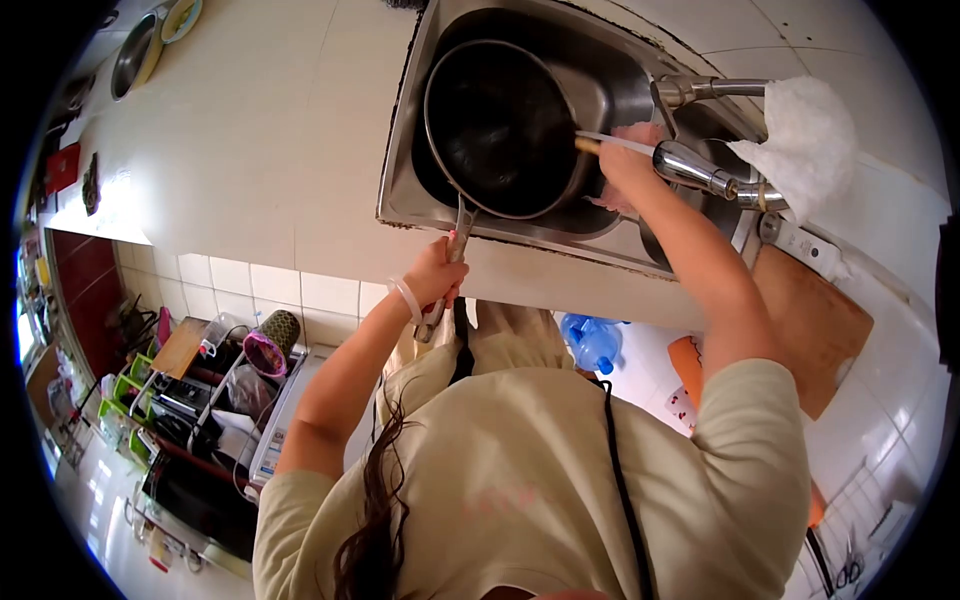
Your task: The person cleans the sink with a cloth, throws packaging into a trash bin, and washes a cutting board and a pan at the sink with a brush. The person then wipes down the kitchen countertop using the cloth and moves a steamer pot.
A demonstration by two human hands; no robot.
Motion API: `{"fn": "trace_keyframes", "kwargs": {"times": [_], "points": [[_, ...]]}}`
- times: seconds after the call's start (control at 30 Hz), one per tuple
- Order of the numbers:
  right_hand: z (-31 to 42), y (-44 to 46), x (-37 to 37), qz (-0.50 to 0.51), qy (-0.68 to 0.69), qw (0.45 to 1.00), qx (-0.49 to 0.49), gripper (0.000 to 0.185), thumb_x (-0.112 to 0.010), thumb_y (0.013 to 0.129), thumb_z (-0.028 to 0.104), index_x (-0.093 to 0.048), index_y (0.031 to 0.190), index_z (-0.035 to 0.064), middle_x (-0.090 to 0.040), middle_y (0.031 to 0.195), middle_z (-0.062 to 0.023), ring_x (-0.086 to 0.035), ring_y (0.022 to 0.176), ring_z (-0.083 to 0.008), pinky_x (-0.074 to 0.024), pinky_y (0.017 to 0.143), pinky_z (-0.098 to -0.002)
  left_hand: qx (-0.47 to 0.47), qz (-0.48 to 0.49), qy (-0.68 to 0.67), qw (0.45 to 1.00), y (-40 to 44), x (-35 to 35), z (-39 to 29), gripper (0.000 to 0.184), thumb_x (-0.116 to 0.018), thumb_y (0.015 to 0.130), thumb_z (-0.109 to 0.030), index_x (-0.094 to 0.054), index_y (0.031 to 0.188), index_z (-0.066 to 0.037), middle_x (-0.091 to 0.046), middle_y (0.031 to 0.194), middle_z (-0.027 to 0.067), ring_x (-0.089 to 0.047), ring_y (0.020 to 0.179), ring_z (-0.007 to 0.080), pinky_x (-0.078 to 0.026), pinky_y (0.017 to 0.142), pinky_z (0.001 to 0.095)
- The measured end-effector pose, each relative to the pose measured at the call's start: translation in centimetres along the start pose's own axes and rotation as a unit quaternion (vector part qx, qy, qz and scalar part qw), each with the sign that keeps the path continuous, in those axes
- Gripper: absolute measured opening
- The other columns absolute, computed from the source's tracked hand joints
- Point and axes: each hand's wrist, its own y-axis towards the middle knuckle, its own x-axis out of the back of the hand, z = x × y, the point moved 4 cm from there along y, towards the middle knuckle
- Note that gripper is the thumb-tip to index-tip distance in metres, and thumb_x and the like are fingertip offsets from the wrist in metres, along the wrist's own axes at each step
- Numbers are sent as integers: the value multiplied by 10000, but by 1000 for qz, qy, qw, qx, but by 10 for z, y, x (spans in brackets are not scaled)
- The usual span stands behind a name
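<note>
A dark round pan [500,130] sits tilted over the left basin of the steel sink [400,190]. Its handle [462,222] points down toward the body, and my left hand [437,275] is wrapped round it. My right hand [625,168] is closed at the pan's right rim, partly behind the faucet [695,168]. A short tan piece [588,146] sticks out from its fingers; what it belongs to is hidden. Pink cloth [640,132] shows on both sides of this hand. A thin pale stream [615,140] runs from the faucet toward the pan.
White cloth [805,140] hangs on the faucet pipes. Right of the sink lies a wooden board [810,320]. A blue plastic bottle [595,342] is below the counter edge. At upper left on the counter [250,130] is a metal bowl [137,58]. Racks with kitchenware stand lower left.
</note>
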Motion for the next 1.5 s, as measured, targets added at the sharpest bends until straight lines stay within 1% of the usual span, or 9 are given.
{"fn": "trace_keyframes", "kwargs": {"times": [0.13, 0.23, 0.37, 0.57, 0.67, 0.8, 0.87, 0.93, 1.5], "points": [[-21, 21, -78, 289, 539, 739, -281, 290, -485, 881, 243, -664, 923, 18, -665, 808, -150, -648, 871, -313, -510, 680, -417, 6, 6, -6, 1000, -1, 2, 0, 166, -547, 799, -27, -393, 850, 6, -491, 571, 77, -492, 394, 161, -419, 352, 317], [42, -50, -8, 186, 168, 968, -4, 382, -446, 936, 312, -653, 940, -9, -661, 805, -143, -653, 779, -280, -500, 626, -420, 16, 14, -18, 1000, -2, 2, -4, 117, -531, 827, -12, -417, 851, -12, -469, 589, 51, -459, 400, 121, -424, 366, 297], [91, -70, 43, 459, 566, 679, -87, 468, -384, 964, 462, -484, 728, 70, -373, 508, 21, -334, 362, -104, -302, 321, -291, 28, 44, -37, 998, 1, 5, 1, 108, -528, 822, -18, -426, 854, -8, -467, 589, 53, -454, 397, 122, -425, 368, 298], [146, 64, 43, 270, 840, 439, -170, 443, -362, 968, 483, -438, 872, 56, -382, 519, 2, -322, 346, -97, -284, 332, -264, 28, 48, -47, 997, -1, 2, -3, 128, -530, 809, -20, -413, 859, -8, -453, 580, 50, -451, 400, 125, -420, 367, 303], [99, 85, -4, 146, 734, 589, -304, 461, -380, 975, 422, -524, 782, 29, -447, 541, -47, -401, 385, -157, -343, 342, -308, 25, 51, -32, 998, -4, 1, -9, 128, -531, 806, -19, -411, 851, -7, -457, 584, 50, -450, 397, 123, -416, 366, 302], [58, 7, -21, 219, 351, 885, -213, 377, -368, 952, 246, -584, 1163, 20, -595, 1152, -212, -574, 1086, -347, -456, 912, -439, 23, 61, -63, 996, -4, -3, -8, 128, -534, 808, -15, -411, 846, -8, -463, 588, 51, -451, 393, 124, -414, 364, 302], [58, -42, -38, 278, 365, 878, -137, 494, -360, 978, 364, -597, 890, -61, -620, 667, -206, -590, 436, -309, -457, 389, -418, 33, 54, -57, 996, -4, -3, -10, 124, -533, 815, -13, -411, 838, -12, -465, 590, 51, -452, 393, 126, -415, 367, 298], [56, -80, -19, 313, 427, 842, -100, 498, -376, 967, 401, -582, 849, -37, -566, 600, -150, -553, 382, -284, -454, 384, -401, 34, 56, -69, 995, -4, -2, -9, 125, -533, 818, -12, -409, 835, -14, -465, 592, 51, -451, 393, 126, -415, 367, 298], [164, -86, 60, 62, 475, 877, -38, 379, -419, 959, 288, -580, 856, -40, -622, 741, -246, -615, 710, -419, -488, 631, -498, 44, 46, -79, 995, 1, -4, -2, 149, -535, 795, -2, -394, 842, -15, -445, 580, 59, -434, 387, 135, -393, 347, 317]]}}
